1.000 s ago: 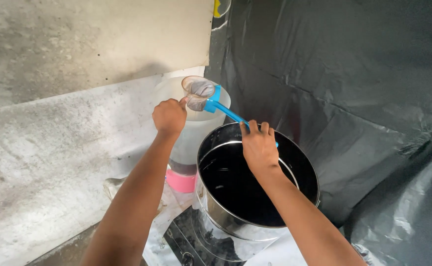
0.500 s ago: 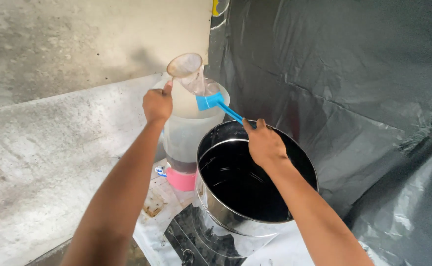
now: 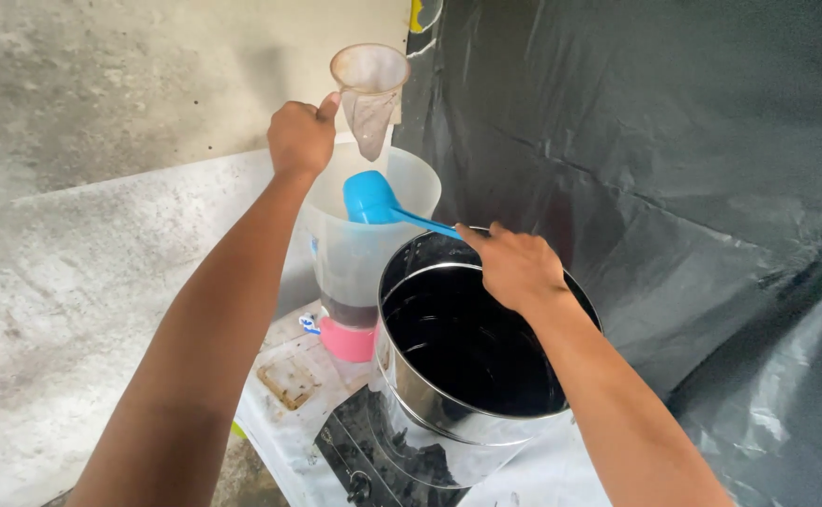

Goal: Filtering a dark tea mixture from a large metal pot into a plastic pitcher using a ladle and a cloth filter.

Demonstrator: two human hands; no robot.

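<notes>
Two hands work: left hand (image 3: pixel 300 137) pinches a cloth strainer (image 3: pixel 370 94) at twelve o'clock above the translucent jug (image 3: pixel 364 244); right hand (image 3: pixel 516 268), fingers curled, grips the blue ladle (image 3: pixel 372 199) over the steel pot (image 3: pixel 472 376).

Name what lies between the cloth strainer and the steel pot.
In the head view, the blue ladle over the translucent jug lies between cloth strainer and steel pot.

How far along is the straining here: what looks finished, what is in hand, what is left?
Looks done: dark liquid sits at the bottom of the translucent jug. In hand: the left hand holds the cloth strainer above the jug, while the right hand holds the blue ladle, turned bowl-down over the jug's mouth. Left: the steel pot holds plenty of dark liquid, and the jug is mostly unfilled.
</notes>
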